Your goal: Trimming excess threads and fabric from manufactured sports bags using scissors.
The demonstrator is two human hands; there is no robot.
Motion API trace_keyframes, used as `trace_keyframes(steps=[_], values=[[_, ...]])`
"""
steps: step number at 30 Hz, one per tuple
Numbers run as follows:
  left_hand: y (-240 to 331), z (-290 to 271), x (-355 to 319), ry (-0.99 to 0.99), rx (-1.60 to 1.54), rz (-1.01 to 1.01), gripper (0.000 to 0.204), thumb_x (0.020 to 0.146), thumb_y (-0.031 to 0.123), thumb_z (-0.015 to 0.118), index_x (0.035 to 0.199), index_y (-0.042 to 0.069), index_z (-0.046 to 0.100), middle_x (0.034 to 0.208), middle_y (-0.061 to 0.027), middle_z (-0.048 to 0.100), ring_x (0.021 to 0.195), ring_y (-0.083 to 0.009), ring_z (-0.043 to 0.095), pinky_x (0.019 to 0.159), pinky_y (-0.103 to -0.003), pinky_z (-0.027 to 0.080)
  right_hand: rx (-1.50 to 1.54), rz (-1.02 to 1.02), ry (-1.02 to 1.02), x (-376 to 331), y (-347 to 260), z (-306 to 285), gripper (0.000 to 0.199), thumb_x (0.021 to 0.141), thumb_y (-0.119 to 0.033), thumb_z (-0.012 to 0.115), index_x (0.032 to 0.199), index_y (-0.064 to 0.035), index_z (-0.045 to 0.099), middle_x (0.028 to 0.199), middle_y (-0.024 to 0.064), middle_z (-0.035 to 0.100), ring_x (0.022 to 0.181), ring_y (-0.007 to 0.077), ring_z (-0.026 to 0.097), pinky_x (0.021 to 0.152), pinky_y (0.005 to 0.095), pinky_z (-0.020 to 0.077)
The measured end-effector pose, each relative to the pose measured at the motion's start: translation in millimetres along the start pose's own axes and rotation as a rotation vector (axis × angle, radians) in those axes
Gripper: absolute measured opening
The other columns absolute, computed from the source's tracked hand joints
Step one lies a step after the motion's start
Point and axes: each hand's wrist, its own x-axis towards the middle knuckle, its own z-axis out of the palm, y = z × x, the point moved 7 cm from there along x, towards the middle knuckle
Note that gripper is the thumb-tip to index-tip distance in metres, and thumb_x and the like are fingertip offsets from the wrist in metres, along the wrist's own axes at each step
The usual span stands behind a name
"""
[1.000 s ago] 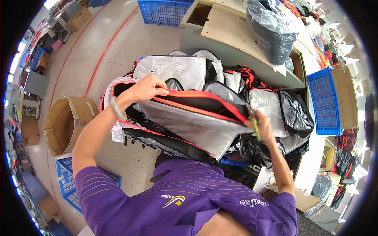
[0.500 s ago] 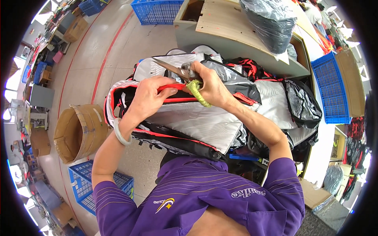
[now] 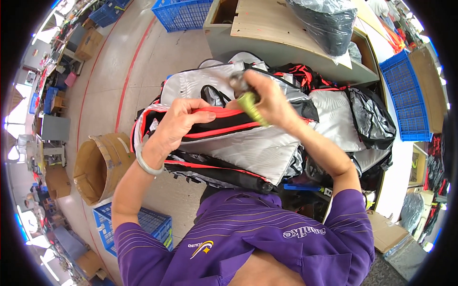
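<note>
Left grip (image 3: 175,125) pinches red trim (image 3: 226,113) beside piled bags (image 3: 186,86), pale floor (image 3: 157,52) beyond.

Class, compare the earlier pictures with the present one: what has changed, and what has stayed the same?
Since the first picture, the right hand has moved left from the right end of the bag's red trim, bringing the green-handled scissors; since the second, it has drawn slightly away from the left hand. The blades are blurred. The left hand still pinches the trim; the cardboard box remains on the floor.

silver-grey bag (image 3: 253,150), red-trimmed, open; green-handled scissors (image 3: 245,101), motion-blurred, over bag.
</note>
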Motion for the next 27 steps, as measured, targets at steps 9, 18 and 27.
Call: trace_keyframes(steps=[9,18,27], values=[[-6,13,-3,-0.055,-0.170,-0.101,0.022,0.078,0.003,0.065,0.099,-0.003,0.068,0.086,-0.0029,0.067,0.078,-0.0077,0.059,0.076,-0.022,0.045,-0.395,-0.073,-0.318,-42,36,-42,0.072,0.061,-0.061,0.075,0.086,0.0016,0.050,0.083,0.0146,0.055,0.083,0.0347,0.057,0.070,0.0429,0.0464],[-11,16,-11,-0.040,-0.179,-0.019,0.021,0.079,0.002,0.065,0.099,-0.003,0.067,0.089,-0.0040,0.068,0.081,-0.0085,0.060,0.081,-0.022,0.046,-0.386,-0.045,-0.469,-44,30,-23,0.070,0.060,-0.061,0.076,0.080,0.0010,0.050,0.078,0.0144,0.054,0.081,0.0367,0.057,0.066,0.0453,0.0455],[-11,17,-15,0.010,-0.269,0.027,0.021,0.078,-0.001,0.066,0.099,-0.002,0.067,0.089,-0.0053,0.069,0.080,-0.0093,0.062,0.079,-0.022,0.047,-0.394,-0.050,-0.415,-47,26,-21,0.068,0.060,-0.060,0.076,0.071,-0.0012,0.045,0.070,0.0116,0.053,0.070,0.0358,0.058,0.057,0.0446,0.0448]])
